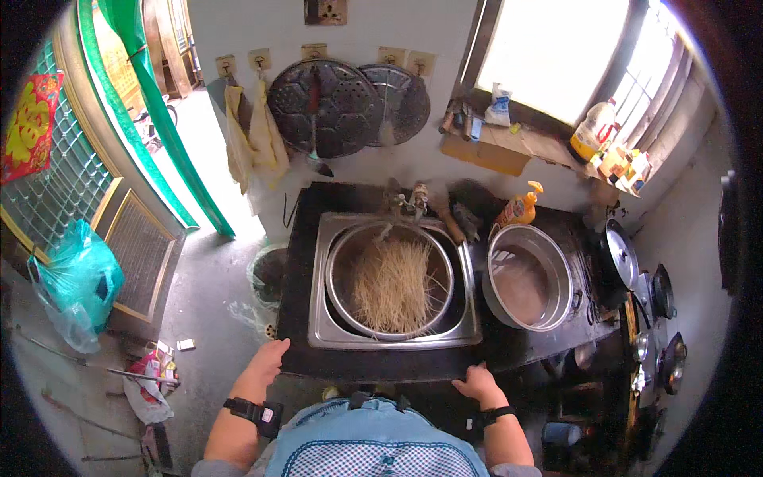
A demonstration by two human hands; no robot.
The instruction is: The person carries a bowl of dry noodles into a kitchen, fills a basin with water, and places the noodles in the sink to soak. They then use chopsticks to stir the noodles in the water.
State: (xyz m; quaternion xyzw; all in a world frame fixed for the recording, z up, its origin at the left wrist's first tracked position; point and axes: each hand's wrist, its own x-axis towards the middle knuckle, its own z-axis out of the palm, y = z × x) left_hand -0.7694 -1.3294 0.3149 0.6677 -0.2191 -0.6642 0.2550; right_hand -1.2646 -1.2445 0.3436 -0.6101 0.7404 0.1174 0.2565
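Note:
My left hand (271, 361) is at the left front corner of the black countertop (381, 365), thumb pointing forward, with nothing visible in it. By the front edge, farther right, my right hand (478, 384) also shows no object, its thumb spread from curled fingers. Whether either hand presses on the counter is unclear. Between and beyond them, a round metal basin (341, 310) sits inside the stainless steel sink (393, 343). A heap of pale dry noodles (393, 286) fills much of it under the faucet (411, 203). Right of the sink, a large metal pot (560, 298) contains cloudy liquid.
An orange pump bottle (518, 208) stands behind the pot. Farther right is a lidded wok (621, 256). A bin (268, 274) with a plastic liner stands left of the counter. Perforated metal steamer plates (340, 119) hang on the wall. A teal plastic bag (83, 274) hangs near the door.

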